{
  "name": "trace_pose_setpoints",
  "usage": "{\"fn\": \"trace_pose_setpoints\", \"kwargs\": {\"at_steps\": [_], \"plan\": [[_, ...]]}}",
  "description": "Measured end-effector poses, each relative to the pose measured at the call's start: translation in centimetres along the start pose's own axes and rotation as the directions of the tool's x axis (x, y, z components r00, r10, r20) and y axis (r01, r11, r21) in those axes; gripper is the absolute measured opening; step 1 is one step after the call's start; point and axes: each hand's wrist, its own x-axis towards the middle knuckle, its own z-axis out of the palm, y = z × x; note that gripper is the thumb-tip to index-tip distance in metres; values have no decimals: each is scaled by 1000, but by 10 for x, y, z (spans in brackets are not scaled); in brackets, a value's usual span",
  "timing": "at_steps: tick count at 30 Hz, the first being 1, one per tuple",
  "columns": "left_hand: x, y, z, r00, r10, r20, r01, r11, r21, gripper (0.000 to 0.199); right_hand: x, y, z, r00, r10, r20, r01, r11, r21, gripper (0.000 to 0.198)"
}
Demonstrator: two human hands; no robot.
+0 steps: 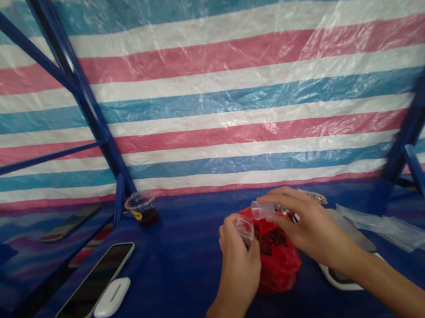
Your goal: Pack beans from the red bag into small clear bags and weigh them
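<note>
Glare streaks the bright striped sheet, while the blue table looks dim, slightly blurred.

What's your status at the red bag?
Left hand holding clear plastic cup. Right hand gripping small translucent cup. Red plastic bag open below; hands partly cover its mouth.

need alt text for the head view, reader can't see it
A person's left hand holds a clear plastic cup and the right hand a small translucent cup at an open red bag of dark pieces on a blue table. A phone and white case lie at left; striped sheeting hangs behind.
</note>
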Motion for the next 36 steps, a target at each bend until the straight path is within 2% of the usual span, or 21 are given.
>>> {"fn": "trace_pose_setpoints", "kwargs": {"at_steps": [1,3,5,7,9,11,13,18,21,24,28,30,32,36], "plan": [[2,0,-2,1000,-4,-31,3,999,-42,36,-1,3,1,999,43,12,-43,999,-15,32],[8,0,-7,995,-9,-96,-3,992,-127,32,-5,8,5,982,136,130,-127,989,-78,27],[13,3,-15,990,-41,-137,20,988,-156,30,-8,13,12,930,224,291,-177,968,-179,23],[15,5,-23,980,-118,-160,102,989,-106,27,-10,17,20,869,288,403,-174,940,-295,24],[13,7,-29,964,-208,-163,209,978,-13,22,-9,21,27,846,320,426,-152,911,-383,30],[8,4,-31,948,-285,-142,299,950,88,19,-7,25,32,862,311,401,-131,900,-416,35],[4,-2,-28,932,-352,-87,361,923,133,22,-4,28,36,875,284,391,-127,916,-382,38],[8,-23,-15,887,-457,71,457,889,22,21,-1,29,45,864,263,429,-186,959,-214,34],[13,-26,-10,888,-451,94,456,889,-40,26,-2,29,49,872,251,421,-198,966,-168,33],[15,-25,-10,899,-428,91,435,896,-86,27,-6,33,52,872,281,401,-267,959,-93,33],[15,-23,-16,939,-341,37,343,934,-98,22,-12,40,48,877,300,375,-387,904,180,29],[15,-21,-20,962,-274,1,273,958,-89,19,-11,40,39,898,257,358,-377,869,320,28],[14,-17,-22,981,-191,-27,190,980,-55,19,-9,36,29,926,223,303,-335,857,392,27],[11,-9,-21,999,-44,-30,47,993,104,17,0,20,16,961,196,197,-259,889,377,25]]}}
